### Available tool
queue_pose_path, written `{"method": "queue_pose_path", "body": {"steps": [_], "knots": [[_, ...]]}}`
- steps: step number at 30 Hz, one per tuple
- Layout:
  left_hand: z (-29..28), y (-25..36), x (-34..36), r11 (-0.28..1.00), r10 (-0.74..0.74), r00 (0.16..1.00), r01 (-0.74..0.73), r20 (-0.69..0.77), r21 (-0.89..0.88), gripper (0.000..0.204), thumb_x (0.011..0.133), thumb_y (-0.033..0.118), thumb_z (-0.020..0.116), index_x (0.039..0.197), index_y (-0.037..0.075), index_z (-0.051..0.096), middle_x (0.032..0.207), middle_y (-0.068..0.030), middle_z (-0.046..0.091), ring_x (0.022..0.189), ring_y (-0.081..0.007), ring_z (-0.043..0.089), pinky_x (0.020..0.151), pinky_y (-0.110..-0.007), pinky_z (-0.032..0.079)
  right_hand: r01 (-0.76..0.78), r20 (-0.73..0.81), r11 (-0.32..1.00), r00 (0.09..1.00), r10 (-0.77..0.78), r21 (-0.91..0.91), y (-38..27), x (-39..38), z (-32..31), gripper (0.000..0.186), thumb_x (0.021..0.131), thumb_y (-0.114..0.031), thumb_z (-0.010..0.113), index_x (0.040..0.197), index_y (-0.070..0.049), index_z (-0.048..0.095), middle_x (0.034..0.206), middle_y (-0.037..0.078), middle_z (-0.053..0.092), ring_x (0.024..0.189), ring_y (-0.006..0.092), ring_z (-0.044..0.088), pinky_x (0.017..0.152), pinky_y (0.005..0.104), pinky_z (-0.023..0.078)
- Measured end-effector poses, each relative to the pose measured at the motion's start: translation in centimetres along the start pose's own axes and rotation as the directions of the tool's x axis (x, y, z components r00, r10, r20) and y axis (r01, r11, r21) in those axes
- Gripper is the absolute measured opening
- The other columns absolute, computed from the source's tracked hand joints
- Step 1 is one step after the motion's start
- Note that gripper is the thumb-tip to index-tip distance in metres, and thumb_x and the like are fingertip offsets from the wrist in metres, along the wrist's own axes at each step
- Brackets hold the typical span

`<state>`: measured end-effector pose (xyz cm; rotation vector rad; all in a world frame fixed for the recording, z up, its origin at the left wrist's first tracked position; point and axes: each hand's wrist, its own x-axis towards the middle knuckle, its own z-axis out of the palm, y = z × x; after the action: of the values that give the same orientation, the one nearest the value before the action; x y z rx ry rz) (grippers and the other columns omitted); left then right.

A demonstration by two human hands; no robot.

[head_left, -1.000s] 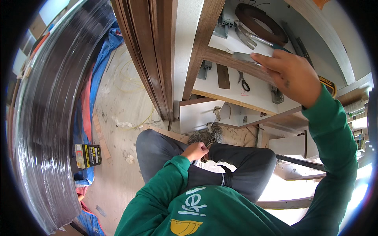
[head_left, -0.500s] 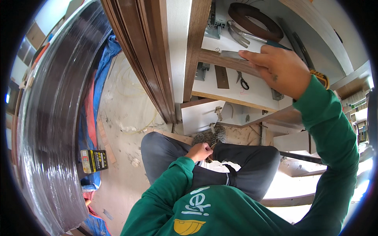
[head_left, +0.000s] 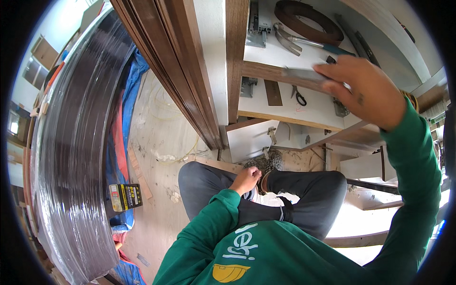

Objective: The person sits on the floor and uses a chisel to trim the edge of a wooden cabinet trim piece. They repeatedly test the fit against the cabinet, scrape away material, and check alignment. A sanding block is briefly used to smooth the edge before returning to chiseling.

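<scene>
My right hand [head_left: 358, 90] is closed on a flat metal blade [head_left: 298, 73], blurred, held along the brown edge [head_left: 263, 70] of the upper cabinet shelf. Behind it on that shelf lie a claw hammer [head_left: 289, 45] with a blue handle, a coil of brown edging strip [head_left: 308, 23] and metal hardware [head_left: 259, 33]. The shelf below holds black-handled scissors [head_left: 300, 99] and a brown strip [head_left: 273, 92]. My left hand [head_left: 247, 179] is closed low between my crossed legs, near my foot. What it holds, if anything, is hidden.
A wide brown panel wrapped in clear film [head_left: 66, 171] stands on the left beside blue and red sheeting [head_left: 135, 71]. A yellow-and-black box [head_left: 125, 196] sits next to it. A dark wooden frame [head_left: 175, 71] and a low white cabinet door [head_left: 247, 142] flank the floor [head_left: 156, 123].
My right hand with the blade went slightly left along the shelf edge, then back to the right. The whole view shifts a little. My left hand stays low between my legs.
</scene>
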<state>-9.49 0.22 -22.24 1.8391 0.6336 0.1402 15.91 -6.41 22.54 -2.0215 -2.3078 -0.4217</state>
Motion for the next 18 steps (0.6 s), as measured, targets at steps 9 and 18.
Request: {"method": "queue_pose_path", "body": {"steps": [9, 18], "knots": [[-6.5, 20.7, 0.7, 0.528, 0.283, 0.939, -0.324, -0.198, -0.785, 0.039, 0.102, 0.035, 0.073, 0.112, -0.002, 0.068, 0.095, -0.006, 0.071, 0.088, -0.015, 0.066, 0.088, -0.03, 0.052, -0.148, 0.241, 0.944, 0.968, 0.077, 0.294, -3.7, -5.7, -2.2, 0.045, 0.093, -0.006, 0.069, 0.137, 0.002, 0.061, 0.095, 0.02, 0.058, 0.082, 0.037, 0.058, 0.074, 0.0445, 0.048], [-9.2, 27.9, -0.7, 0.669, 0.262, 0.962, -0.125, 0.076, -0.732, 0.029, 0.109, 0.028, 0.061, 0.114, -0.001, 0.068, 0.098, -0.0122, 0.074, 0.078, -0.0177, 0.071, 0.074, -0.032, 0.057, -0.26, 0.36, 0.941, 0.917, 0.17, 0.218, -6.6, -8.5, -4.1, 0.051, 0.088, -0.007, 0.073, 0.138, 0.0, 0.061, 0.099, 0.019, 0.058, 0.082, 0.0406, 0.062, 0.073, 0.0477, 0.049]]}}
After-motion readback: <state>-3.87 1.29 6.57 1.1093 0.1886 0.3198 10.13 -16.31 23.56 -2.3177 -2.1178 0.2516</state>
